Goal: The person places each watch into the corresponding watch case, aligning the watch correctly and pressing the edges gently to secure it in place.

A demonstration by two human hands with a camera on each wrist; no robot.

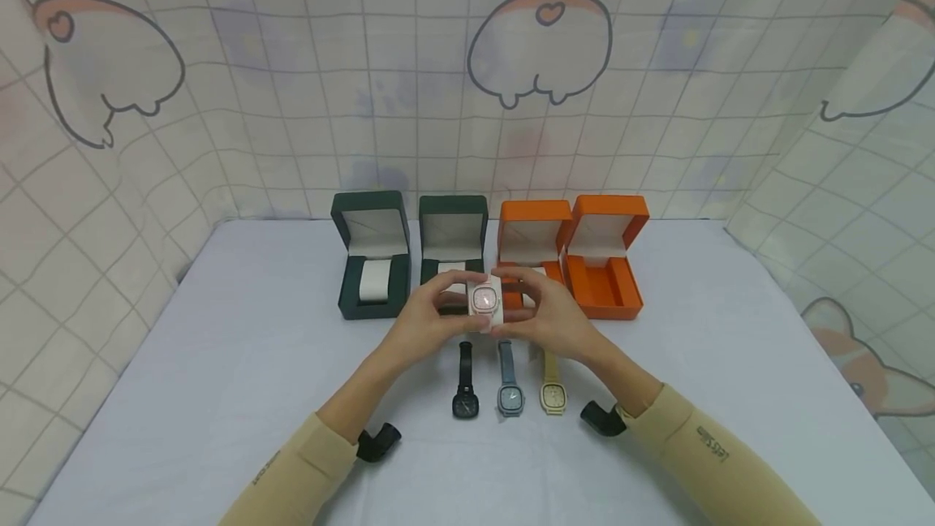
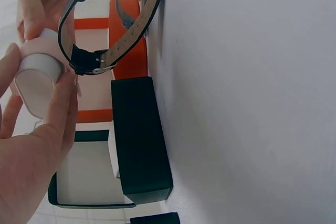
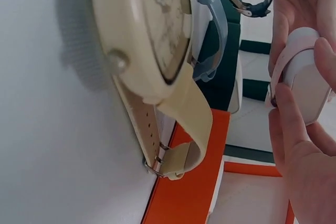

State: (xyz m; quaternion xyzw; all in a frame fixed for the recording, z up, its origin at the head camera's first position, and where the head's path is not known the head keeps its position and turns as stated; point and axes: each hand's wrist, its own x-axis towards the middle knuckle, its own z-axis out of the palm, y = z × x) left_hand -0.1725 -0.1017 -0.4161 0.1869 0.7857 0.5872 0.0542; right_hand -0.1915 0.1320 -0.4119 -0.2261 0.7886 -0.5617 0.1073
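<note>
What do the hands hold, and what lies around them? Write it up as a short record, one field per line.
Left hand: grips one side of the white cushion, which the pink watch wraps around
Right hand: grips the other side
On table, left to right: black watch, blue watch, yellow watch
Boxes behind, left to right: green, green, orange, orange
Lids: all four open
Box without cushion: rightmost orange

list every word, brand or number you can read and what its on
Nothing is legible.
Right sleeve: dark lettering, too small and blurred.
Left sleeve: lettering, too small.
Yellow watch: dial marks, too blurred.
Black watch, blue watch, pink watch: dials too small to read.
</note>
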